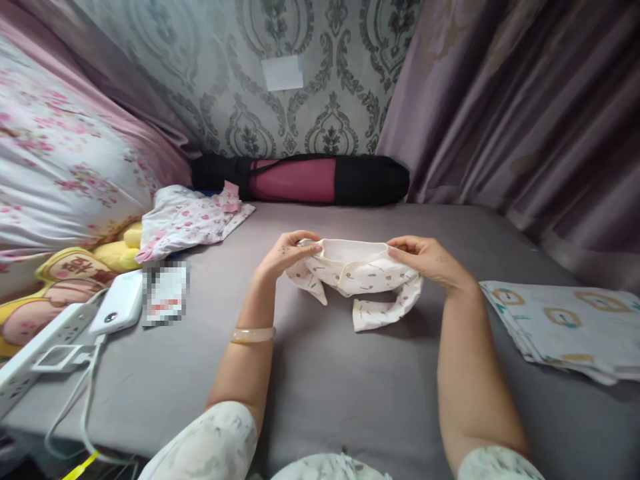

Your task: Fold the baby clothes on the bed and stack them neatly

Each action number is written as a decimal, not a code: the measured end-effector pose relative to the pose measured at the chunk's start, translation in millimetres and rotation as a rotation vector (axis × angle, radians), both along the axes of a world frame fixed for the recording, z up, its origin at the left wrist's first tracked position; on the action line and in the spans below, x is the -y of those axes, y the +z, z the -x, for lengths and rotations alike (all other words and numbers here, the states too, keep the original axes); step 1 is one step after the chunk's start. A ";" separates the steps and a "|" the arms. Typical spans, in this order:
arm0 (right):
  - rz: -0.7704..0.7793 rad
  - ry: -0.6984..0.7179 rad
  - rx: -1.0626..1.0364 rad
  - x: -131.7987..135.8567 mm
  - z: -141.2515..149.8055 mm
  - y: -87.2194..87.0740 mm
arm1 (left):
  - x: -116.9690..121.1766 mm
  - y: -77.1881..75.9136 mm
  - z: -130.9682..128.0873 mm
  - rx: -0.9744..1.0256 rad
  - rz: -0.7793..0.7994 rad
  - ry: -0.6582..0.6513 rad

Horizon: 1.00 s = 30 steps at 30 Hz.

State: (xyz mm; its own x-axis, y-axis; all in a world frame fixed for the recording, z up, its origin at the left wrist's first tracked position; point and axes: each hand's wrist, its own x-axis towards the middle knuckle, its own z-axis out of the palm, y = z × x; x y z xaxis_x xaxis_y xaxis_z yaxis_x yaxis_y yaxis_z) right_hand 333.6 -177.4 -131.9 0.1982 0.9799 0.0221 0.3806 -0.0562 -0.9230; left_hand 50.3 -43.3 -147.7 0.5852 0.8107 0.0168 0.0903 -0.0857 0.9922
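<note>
A small cream baby shirt (370, 275) with a sparse printed pattern is stretched between my two hands, over the grey bed sheet (345, 380). My left hand (290, 253) pinches it beside the left end of the neckline. At the right end of the neckline, my right hand (425, 259) has its thumb and fingers closed on the cloth. One sleeve hangs to a point below my left hand, while the other curls down and inward below my right. The neck opening faces up, and the lower part of the shirt is folded out of sight.
On the right lies a folded printed cloth (575, 330). To the left are a floral garment (187, 217), a white power bank (119, 301) with cables, a power strip (37, 353) and a blurred packet (167, 293). A black and maroon long bag (300, 179) rests against the wall.
</note>
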 end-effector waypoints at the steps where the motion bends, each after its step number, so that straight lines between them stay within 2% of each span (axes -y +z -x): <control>1: -0.004 0.018 0.004 0.9 -1.0 0.0 | 0.7 0.2 -0.5 0.002 0.019 0.008; 10: -0.056 0.005 0.019 0.4 1.5 0.6 | 2.2 -0.4 -7.9 0.039 0.067 0.126; 15: -0.100 -0.041 0.059 -6.8 0.8 -6.4 | 2.5 1.9 -8.2 0.052 0.063 0.158; 21: -0.165 -0.096 0.344 -15.3 2.0 -12.0 | 2.4 4.9 -7.0 0.022 -0.029 0.139; 26: -0.163 -0.165 0.593 -17.5 10.8 0.6 | 1.1 12.4 -0.8 -0.054 -0.186 0.148; 30: -0.198 -0.164 0.667 -19.2 11.4 19.9 | -5.3 27.8 9.7 -0.108 -0.336 0.174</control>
State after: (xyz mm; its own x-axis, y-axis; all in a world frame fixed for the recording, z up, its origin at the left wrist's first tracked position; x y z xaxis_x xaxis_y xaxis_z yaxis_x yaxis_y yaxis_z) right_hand 322.3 -158.1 -112.0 0.2251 0.9036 0.3644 0.8684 -0.0165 -0.4956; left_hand 40.6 -38.0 -119.9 0.4527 0.8577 0.2437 0.2346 -0.3783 0.8955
